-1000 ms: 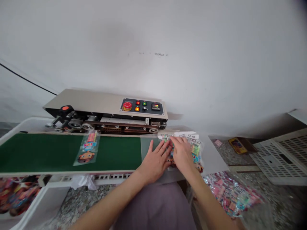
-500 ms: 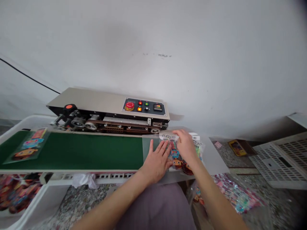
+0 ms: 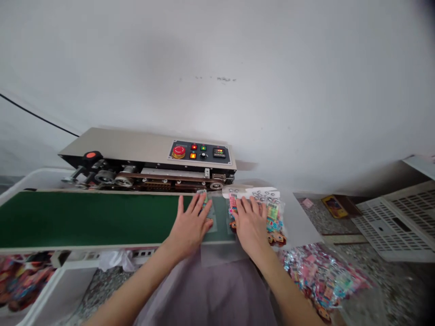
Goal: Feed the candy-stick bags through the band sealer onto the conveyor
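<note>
My left hand [image 3: 187, 226] lies spread on a small clear plastic packet [image 3: 211, 218] on the green conveyor belt [image 3: 136, 222], covering much of it. My right hand [image 3: 250, 222] is flat, fingers apart, over another clear packet [image 3: 233, 203] with a colourful printed card. Right of that hand, several more packets [image 3: 274, 219] overlap on the grey board at the belt's right end. Behind them lies a white strip with dark oval marks [image 3: 268, 194]. Just beyond the belt stands the band sealing machine [image 3: 136, 145], its control panel [image 3: 200, 152] lit.
A white crate [image 3: 79, 285] below the belt's left end holds colourful packets. At lower right sits a large clear bag [image 3: 322, 276] full of packets. A yellow box [image 3: 336, 207] and a white slotted basket [image 3: 397, 226] stand farther right, by the wall.
My left hand has slid left onto the belt with a packet under it. My right hand has flattened over the packets. The packet at the belt's far left has gone from view.
</note>
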Available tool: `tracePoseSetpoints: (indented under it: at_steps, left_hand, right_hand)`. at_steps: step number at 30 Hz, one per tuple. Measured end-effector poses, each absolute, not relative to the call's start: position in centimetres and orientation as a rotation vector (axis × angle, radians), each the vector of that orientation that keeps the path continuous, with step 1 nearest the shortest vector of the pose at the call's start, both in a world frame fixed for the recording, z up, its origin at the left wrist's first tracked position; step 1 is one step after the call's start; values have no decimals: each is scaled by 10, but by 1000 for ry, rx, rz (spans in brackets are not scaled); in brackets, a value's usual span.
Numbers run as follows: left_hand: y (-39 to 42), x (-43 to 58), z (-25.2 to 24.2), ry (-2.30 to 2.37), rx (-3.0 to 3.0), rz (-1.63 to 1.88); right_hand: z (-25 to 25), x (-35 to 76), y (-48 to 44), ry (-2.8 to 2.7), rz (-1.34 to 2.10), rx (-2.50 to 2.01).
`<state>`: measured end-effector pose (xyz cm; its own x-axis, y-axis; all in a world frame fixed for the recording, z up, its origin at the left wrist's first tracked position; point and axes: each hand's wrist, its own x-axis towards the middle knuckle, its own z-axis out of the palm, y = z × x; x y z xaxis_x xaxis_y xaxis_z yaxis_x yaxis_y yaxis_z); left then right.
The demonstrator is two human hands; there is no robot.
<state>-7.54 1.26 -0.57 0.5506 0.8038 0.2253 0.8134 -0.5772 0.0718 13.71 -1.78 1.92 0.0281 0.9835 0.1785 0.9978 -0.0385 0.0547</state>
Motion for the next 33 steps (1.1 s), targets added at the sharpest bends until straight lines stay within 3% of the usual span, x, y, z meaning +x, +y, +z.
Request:
tracePoseSetpoints:
  at_steps: [5,9,13,18,28,33]
  left_hand:
    - [9,-111,14,-1626,-2577,-324]
    - [3,-71,22,-1388,-2859,-323]
    - [1,-15,8,-1142,-2994,-410]
    - [2,-14,-11,-1217,-2911,-425]
    - [-1,-52,9,-1470,-2761,-405]
    - [-6,-21,17,-1263,-2978,-474]
  right_hand:
    - [20,139,-23,-2087,-264,-2198]
    - [22,132,-22,-2131,-217,-2197]
    - [29,145,-25,-2138,-311,-2201]
    - [25,185,-46,-2005,-493,-2333]
    - [18,126,-10,-2084,-200,-2179]
    - [27,151,-27,-2022,-351,-2209]
